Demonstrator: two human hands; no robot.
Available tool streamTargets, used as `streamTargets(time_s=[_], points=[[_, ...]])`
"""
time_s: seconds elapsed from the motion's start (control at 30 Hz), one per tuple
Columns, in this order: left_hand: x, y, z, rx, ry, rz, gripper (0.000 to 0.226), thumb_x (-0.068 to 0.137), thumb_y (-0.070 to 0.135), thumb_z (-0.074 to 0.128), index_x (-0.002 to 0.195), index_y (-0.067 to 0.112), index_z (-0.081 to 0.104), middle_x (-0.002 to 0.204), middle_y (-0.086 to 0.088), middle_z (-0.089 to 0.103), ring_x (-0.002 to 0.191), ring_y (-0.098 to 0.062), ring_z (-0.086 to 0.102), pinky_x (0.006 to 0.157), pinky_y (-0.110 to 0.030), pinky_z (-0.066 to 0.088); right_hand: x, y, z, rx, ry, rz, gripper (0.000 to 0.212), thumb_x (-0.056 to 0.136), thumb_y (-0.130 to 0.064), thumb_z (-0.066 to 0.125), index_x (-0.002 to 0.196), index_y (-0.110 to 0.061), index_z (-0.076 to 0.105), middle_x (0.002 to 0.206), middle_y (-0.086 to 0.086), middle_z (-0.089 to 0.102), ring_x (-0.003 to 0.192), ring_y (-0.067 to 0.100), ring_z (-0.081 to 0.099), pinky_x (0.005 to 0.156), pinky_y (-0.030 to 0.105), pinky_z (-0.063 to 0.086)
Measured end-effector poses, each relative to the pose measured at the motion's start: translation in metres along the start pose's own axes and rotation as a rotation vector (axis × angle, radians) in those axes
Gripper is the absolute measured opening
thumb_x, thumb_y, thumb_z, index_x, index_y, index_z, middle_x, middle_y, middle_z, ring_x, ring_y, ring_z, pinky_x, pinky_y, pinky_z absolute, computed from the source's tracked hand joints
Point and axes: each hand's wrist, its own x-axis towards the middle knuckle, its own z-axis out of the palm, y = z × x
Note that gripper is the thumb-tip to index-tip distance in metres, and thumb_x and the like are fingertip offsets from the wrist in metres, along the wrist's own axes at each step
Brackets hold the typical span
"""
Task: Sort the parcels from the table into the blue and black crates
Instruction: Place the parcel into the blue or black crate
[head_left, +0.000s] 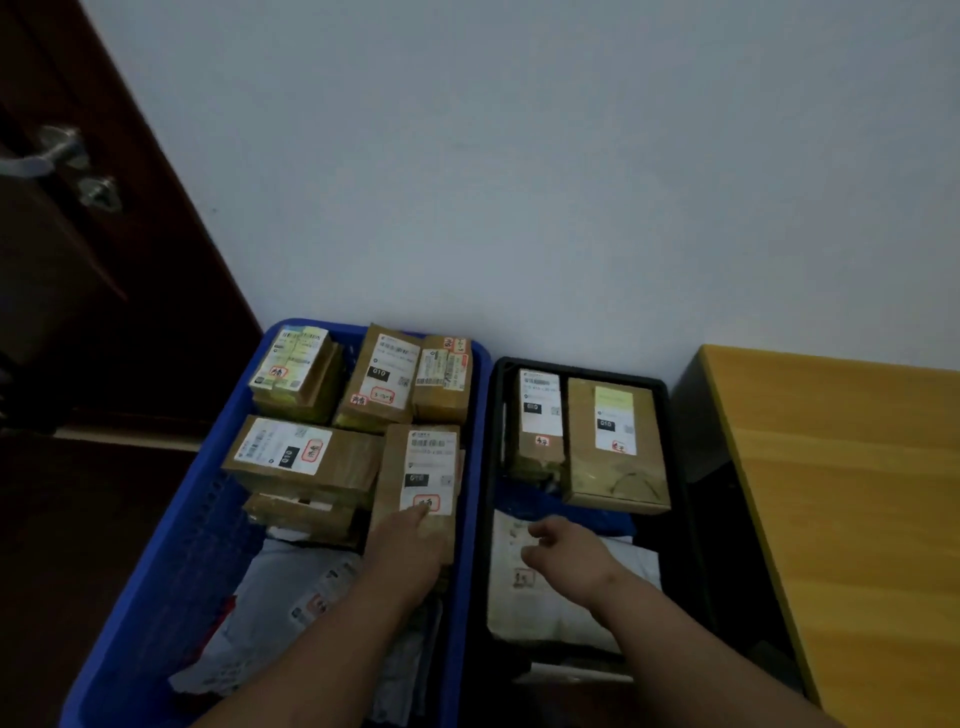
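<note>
In the head view, the person is setting a brown parcel (421, 478) into the blue crate (171, 561), lower centre. The left hand (410, 545) is lying flat on it; the right hand (566, 556) is hovering loosely curled, empty, over the black crate (675, 467). Next is likely letting go and turning to the table (841, 493), right.

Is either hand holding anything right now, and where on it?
The left hand rests on the near end of a brown parcel in the blue crate; a closed grip cannot be told. The right hand holds nothing.
</note>
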Motion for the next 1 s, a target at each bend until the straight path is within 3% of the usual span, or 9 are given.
streamTargets(time_s=[0.13,0.27,0.4,0.47,0.7,1.0], points=[[-0.021,0.045,0.035,0.124,-0.051,0.125,0.051,0.099,0.026,0.052,0.147,0.015,0.041,0.149,-0.008,0.041,0.128,-0.024,0.046,0.098,-0.026,0.04,-0.025,0.033,-0.045,-0.019,0.13,-0.033,0.047,0.098,-0.029,0.056,0.143,-0.016,0.046,0.142,0.005,0.05,0.125,0.017,0.051,0.09,0.019,0.039],[-0.042,0.087,0.101,0.194,-0.09,0.205,0.049,0.099,0.029,0.053,0.145,0.018,0.042,0.144,-0.007,0.047,0.115,-0.019,0.054,0.082,-0.022,0.045,-0.057,0.096,-0.093,-0.053,0.27,-0.026,0.049,0.096,-0.039,0.057,0.138,-0.016,0.052,0.141,0.004,0.052,0.124,0.019,0.052,0.099,0.026,0.043],[-0.078,0.131,0.193,0.258,-0.168,0.295,0.042,0.097,0.033,0.054,0.137,0.02,0.052,0.136,-0.002,0.054,0.118,-0.021,0.054,0.1,-0.035,0.047,-0.102,0.19,-0.156,-0.132,0.354,0.028,0.049,0.096,-0.045,0.052,0.137,-0.017,0.053,0.139,0.005,0.052,0.122,0.024,0.055,0.09,0.027,0.044],[-0.094,0.151,0.244,0.307,-0.235,0.333,0.045,0.097,0.034,0.054,0.138,0.018,0.051,0.138,0.0,0.053,0.122,-0.02,0.053,0.104,-0.035,0.044,-0.127,0.24,-0.192,-0.158,0.37,0.068,0.051,0.098,-0.046,0.05,0.141,-0.018,0.05,0.144,0.006,0.045,0.126,0.025,0.05,0.101,0.034,0.044],[-0.157,0.229,0.411,0.519,-0.322,0.44,0.047,0.101,0.033,0.049,0.145,0.018,0.041,0.15,0.0,0.04,0.134,-0.02,0.042,0.109,-0.033,0.038,-0.201,0.394,-0.287,-0.166,0.532,0.275,0.048,0.1,-0.048,0.044,0.139,-0.022,0.049,0.143,0.003,0.043,0.122,0.024,0.05,0.102,0.04,0.045],[-0.165,0.273,0.53,0.685,-0.362,0.545,0.045,0.098,0.034,0.051,0.14,0.017,0.049,0.146,-0.002,0.047,0.133,-0.018,0.045,0.11,-0.03,0.035,-0.21,0.499,-0.344,-0.065,0.522,0.337,0.047,0.1,-0.045,0.043,0.139,-0.021,0.049,0.14,0.003,0.044,0.121,0.023,0.049,0.1,0.035,0.045]])
